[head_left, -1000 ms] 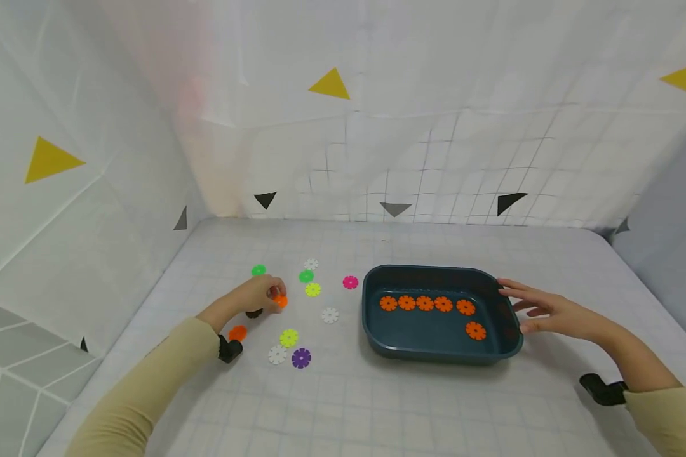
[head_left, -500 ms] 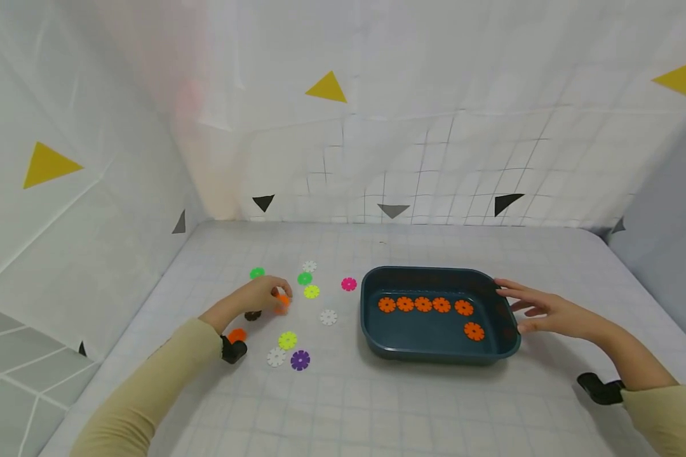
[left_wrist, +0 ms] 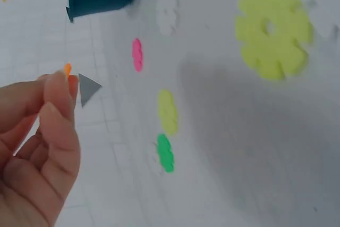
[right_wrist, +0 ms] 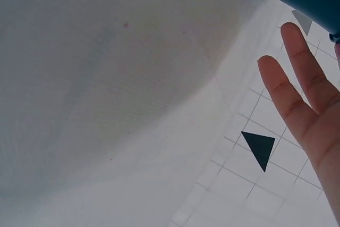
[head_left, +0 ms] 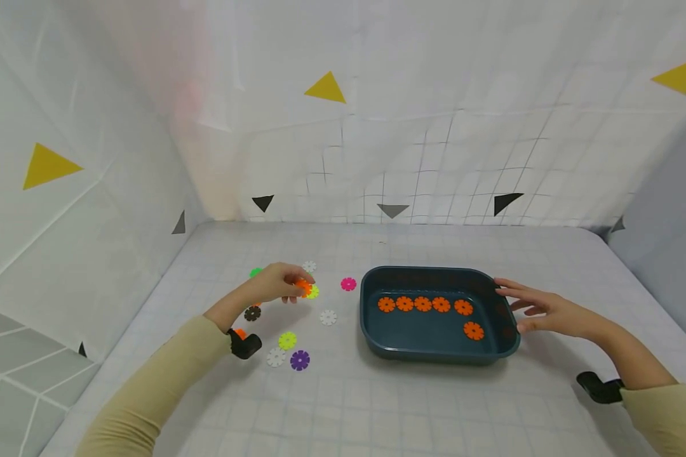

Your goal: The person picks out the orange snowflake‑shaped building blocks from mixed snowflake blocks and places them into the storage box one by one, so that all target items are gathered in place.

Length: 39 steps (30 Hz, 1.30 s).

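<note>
Orange disc (head_left: 303,287) is sitting pinched between the fingertips of your left hand (head_left: 274,284), lifted just off the counter (head_left: 377,406) above the yellow-green disc (head_left: 313,292); from the left wrist only a sliver of orange is showing past your fingertips (left_wrist: 58,86). Nearest you, the purple disc (head_left: 300,360) and a white disc (head_left: 275,357) are lying loose, with the black disc (head_left: 252,313) just beside your wrist. Further right, your right hand (head_left: 540,310) is resting with fingers straight against the end of the blue tray (head_left: 434,352), where six orange discs (head_left: 423,304) are already lying. Your grip is looking shallow, so the disc could be slipping out on the way across, and a low sweep could be knocking the pink disc (head_left: 348,284) aside.
</note>
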Tool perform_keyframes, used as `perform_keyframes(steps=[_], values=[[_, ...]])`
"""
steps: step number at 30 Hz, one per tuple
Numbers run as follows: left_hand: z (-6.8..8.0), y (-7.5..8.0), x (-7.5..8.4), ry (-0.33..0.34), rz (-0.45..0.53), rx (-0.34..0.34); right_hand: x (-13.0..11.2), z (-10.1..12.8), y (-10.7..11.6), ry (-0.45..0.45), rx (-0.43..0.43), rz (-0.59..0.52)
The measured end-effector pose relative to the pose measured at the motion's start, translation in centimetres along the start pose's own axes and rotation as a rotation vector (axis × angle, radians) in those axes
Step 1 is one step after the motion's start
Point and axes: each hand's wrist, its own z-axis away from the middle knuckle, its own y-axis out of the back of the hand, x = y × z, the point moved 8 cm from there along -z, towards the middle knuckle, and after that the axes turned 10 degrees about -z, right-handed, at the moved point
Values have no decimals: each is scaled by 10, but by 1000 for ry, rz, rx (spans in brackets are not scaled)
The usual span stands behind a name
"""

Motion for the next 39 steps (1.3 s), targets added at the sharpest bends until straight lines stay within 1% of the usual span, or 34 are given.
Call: perform_keyframes(steps=[7, 10, 12, 15, 19, 22, 25, 30, 39], values=[[1, -4, 28, -29, 46, -20, 2, 0, 1, 7, -1, 7], [1, -5, 40, -39, 34, -18, 3, 0, 1, 1, 1, 7], [0, -6, 49, -56, 29, -17, 3, 1, 1, -7, 1, 8], [-5, -7, 62, -97, 17, -9, 2, 1, 2, -22, 7, 12], [-12, -11, 80, -158, 34, -6, 1, 1, 2, -30, 8, 8], [-18, -16, 91, -186, 52, -7, 1, 0, 2, -33, 8, 2], [-24, -20, 101, -200, 49, -8, 2, 0, 2, -38, 12, -2], [-33, -26, 117, -199, 44, -10, 4, 0, 1, -38, 15, -9], [-50, -38, 148, -262, 88, -39, 7, 0, 1, -51, 19, -12]])
